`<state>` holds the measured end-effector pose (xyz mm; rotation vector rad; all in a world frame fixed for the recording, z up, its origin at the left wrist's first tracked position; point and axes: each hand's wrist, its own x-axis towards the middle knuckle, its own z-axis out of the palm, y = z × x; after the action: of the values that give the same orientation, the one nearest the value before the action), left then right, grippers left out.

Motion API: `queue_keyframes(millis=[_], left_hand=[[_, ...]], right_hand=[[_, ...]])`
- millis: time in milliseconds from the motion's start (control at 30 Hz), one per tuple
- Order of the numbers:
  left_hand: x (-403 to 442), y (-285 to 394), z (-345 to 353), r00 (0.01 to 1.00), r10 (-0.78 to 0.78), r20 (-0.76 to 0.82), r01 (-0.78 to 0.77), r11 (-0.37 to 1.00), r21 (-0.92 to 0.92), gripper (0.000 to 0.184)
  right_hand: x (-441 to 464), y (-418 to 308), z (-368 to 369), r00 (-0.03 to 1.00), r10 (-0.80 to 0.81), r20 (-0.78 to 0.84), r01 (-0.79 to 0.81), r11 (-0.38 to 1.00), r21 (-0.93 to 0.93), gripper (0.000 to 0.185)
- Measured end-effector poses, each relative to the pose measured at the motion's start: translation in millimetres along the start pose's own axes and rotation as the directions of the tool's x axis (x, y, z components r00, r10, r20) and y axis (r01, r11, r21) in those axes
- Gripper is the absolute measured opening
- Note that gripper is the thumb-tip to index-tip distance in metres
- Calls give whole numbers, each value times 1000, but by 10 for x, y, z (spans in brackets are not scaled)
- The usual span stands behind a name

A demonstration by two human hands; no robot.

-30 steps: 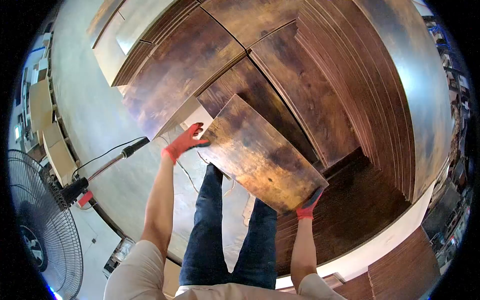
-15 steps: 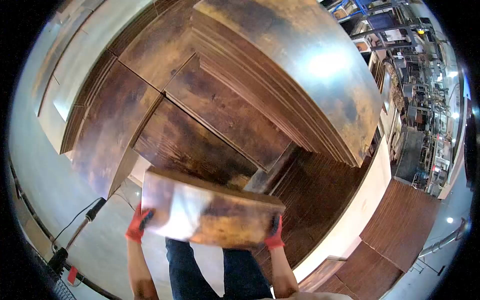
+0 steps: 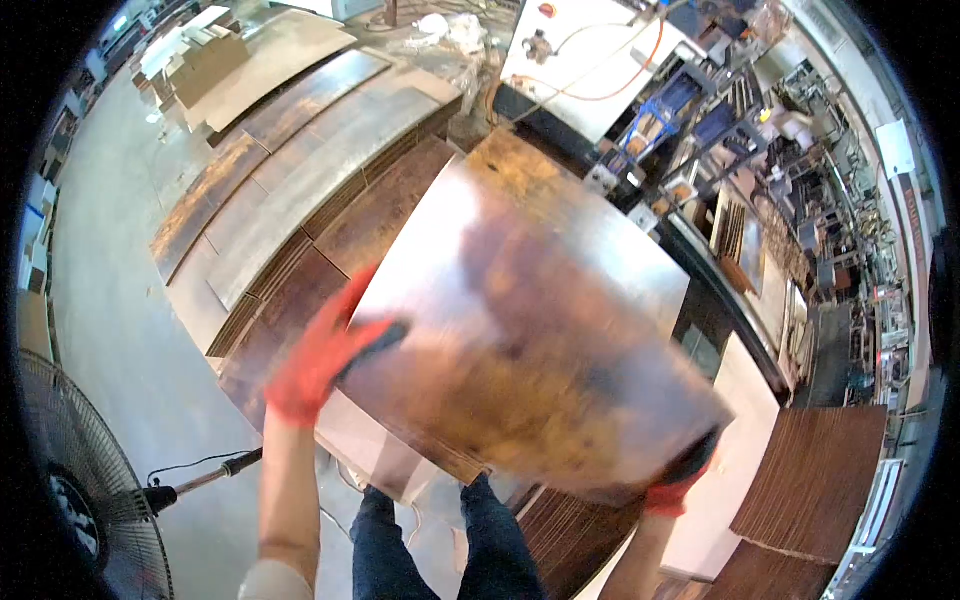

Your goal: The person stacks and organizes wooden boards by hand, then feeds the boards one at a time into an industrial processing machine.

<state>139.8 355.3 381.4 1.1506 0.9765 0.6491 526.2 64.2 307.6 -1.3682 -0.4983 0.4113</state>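
A large, flat sheet panel (image 3: 540,370) with a mottled brown, orange and silvery surface fills the middle of the head view, lying at a slant. At its left edge is my left hand (image 3: 312,368), in a red glove with dark fingertips. Its fingers are spread, the thumb reaching onto the top face, and motion blurs it a little. My right hand (image 3: 680,480), gloved the same way, is closed around the near right corner. Beyond the far edge of this panel shows another mottled sheet (image 3: 520,165). How many sheets lie beneath is hidden.
Stacks of similar brown panels (image 3: 285,300) and pale panels (image 3: 300,180) stand to the left. A floor fan (image 3: 85,490) is at lower left. Ridged brown boards (image 3: 820,480) lie at right. A white-topped bench with an orange hose (image 3: 600,95) stands at the back.
The panels held low before my legs have been raised and moved away to the right, tilting flatter. My left hand has loosened and spread. The view has swung upward, showing more floor and the fan.
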Motion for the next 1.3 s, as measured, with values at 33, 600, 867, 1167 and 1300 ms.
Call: queue_keyframes(millis=[33, 600, 867, 1167, 1300], left_hand=[[380, 70, -86, 973, 183, 142, -194, 979, 66, 68], [2073, -380, 74, 947, 318, -55, -308, 941, 140, 34], [980, -2168, -541, 885, 139, -444, -273, 928, -255, 30], [-616, -4758, -696, 517, -743, -424, 392, 646, -655, 51], [-334, -4984, -735, 654, -611, -447, 213, 715, -666, 75]], right_hand=[[320, -157, 141, 991, -104, 86, 105, 995, 0, 54], [1315, 378, 567, 962, 253, 106, -260, 964, 55, 50], [510, 1858, -222, 909, 381, -172, -382, 924, 28, 36], [-1623, 3295, 55, 223, 975, -15, -959, 216, -183, 41], [-1942, 3751, 207, 569, 817, 95, -556, 468, -687, 55]])
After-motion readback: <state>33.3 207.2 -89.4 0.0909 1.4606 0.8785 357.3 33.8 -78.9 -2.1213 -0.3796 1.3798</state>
